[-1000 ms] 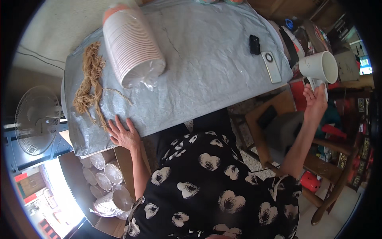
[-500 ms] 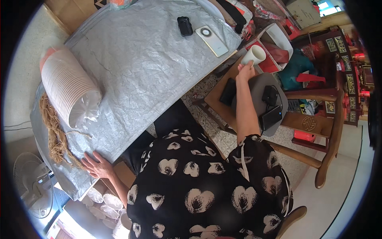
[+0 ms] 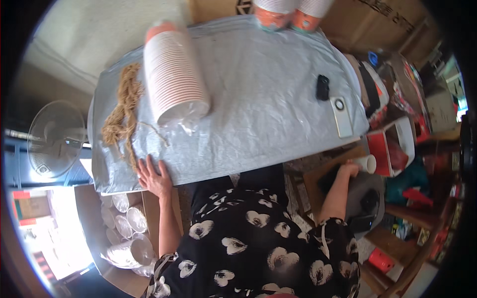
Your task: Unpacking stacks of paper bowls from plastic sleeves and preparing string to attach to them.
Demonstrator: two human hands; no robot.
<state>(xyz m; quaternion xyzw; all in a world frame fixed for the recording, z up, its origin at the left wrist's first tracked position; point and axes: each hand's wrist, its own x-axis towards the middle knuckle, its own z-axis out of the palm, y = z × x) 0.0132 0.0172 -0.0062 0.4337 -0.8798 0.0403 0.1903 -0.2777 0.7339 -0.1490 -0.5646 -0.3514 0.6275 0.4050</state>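
My left hand (image 3: pixel 156 178) lies flat with spread fingers on the near edge of the table (image 3: pixel 253 114), beside a loose end of brown twine (image 3: pixel 119 116). Next to the twine lies a long stack of white paper cups (image 3: pixel 176 74) in a clear plastic bag. At the right, beyond the table, my right hand (image 3: pixel 350 168) is closed around a white mug (image 3: pixel 368 164), above a chair with a grey cushion (image 3: pixel 367 191). Some of its fingers are hidden. On the table's right part are a pale phone (image 3: pixel 342 119) and a small black case (image 3: pixel 323 87).
Two more cup stacks (image 3: pixel 272 17) stand at the far table edge. A cardboard box (image 3: pixel 151 213) of bagged cups is below my left arm, with a fan (image 3: pixel 57 139) farther left. Beside the mug is an open red and white box (image 3: pixel 410 136).
The view has turned, so the table and its things sit farther right and more level. My left hand stays on the table edge, and my right hand still holds the mug.
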